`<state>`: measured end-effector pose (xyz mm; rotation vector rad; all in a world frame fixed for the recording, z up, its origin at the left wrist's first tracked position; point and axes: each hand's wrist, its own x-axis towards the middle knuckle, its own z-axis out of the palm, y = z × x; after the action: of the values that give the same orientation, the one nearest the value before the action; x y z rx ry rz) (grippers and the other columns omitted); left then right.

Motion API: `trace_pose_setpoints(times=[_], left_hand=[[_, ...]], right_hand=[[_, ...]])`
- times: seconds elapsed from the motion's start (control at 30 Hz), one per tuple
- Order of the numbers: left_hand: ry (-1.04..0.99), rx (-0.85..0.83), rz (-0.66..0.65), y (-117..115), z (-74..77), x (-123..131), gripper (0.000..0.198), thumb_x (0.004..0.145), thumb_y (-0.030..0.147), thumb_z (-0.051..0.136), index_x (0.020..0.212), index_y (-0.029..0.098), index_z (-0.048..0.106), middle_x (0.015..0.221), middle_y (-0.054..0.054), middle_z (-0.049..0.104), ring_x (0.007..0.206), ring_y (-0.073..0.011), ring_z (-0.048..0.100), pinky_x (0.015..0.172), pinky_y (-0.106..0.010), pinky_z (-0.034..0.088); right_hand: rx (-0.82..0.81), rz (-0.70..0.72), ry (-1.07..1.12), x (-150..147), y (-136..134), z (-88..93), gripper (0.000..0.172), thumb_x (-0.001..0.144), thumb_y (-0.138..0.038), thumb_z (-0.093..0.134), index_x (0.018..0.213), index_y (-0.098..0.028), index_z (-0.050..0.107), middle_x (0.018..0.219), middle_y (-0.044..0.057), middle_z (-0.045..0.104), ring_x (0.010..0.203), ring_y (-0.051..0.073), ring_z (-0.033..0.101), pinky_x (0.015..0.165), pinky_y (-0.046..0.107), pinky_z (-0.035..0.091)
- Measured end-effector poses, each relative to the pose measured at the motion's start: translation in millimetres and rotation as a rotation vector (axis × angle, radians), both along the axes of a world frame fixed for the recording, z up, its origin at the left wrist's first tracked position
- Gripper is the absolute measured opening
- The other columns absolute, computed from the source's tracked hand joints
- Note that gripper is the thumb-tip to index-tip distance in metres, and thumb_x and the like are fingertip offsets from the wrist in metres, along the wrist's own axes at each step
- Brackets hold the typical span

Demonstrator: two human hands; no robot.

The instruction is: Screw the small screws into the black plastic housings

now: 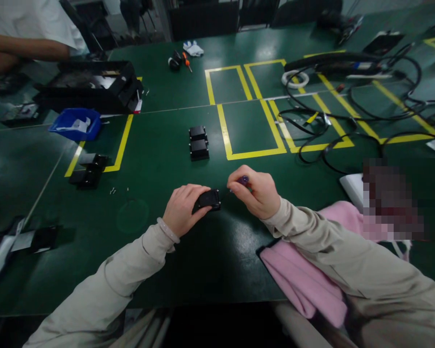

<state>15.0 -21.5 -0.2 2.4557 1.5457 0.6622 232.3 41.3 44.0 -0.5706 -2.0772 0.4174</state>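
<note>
My left hand is closed around a small black box, which rests on or just above the green table. Bright screw heads show at the box's right-hand corners; my fingers cover its left side. To the right of it, my right hand grips a small screwdriver with a purple handle. Most of that tool is hidden in my fist, and its tip is hard to make out, apart from the box. Beyond my hands sit two similar black boxes, side by side. Several loose tiny screws lie to the left.
More black parts and a blue bin stand at the left, near a black tray. Coiled black cables spread over the right side. Pink cloth lies under my right forearm. Another person's arm is at far left.
</note>
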Motion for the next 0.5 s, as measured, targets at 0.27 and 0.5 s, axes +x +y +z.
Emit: trace_pose_setpoints(times=[0.27,0.5], left_hand=[[0.012,0.006,0.014,1.0,-1.7,3.9,0.036,0.097,0.043,0.054,0.123,0.019,0.059,0.115,-0.010,0.067,0.106,-0.0264,0.060,0.088,-0.038,0.046],[0.014,0.037,0.002,0.9,-1.2,4.1,0.035,0.098,0.042,0.054,0.122,0.018,0.059,0.114,-0.011,0.067,0.106,-0.0263,0.061,0.087,-0.038,0.046]], right_hand=[[0.061,-0.016,-0.049,0.4,-3.1,-0.3,0.026,0.101,-0.034,0.047,0.082,-0.018,0.054,0.065,-0.005,0.055,0.053,0.004,0.048,0.054,0.015,0.036],[0.083,-0.014,-0.060,0.4,-3.4,-0.2,0.030,0.103,-0.036,0.043,0.082,-0.018,0.054,0.062,-0.005,0.057,0.050,0.004,0.048,0.054,0.015,0.037]])
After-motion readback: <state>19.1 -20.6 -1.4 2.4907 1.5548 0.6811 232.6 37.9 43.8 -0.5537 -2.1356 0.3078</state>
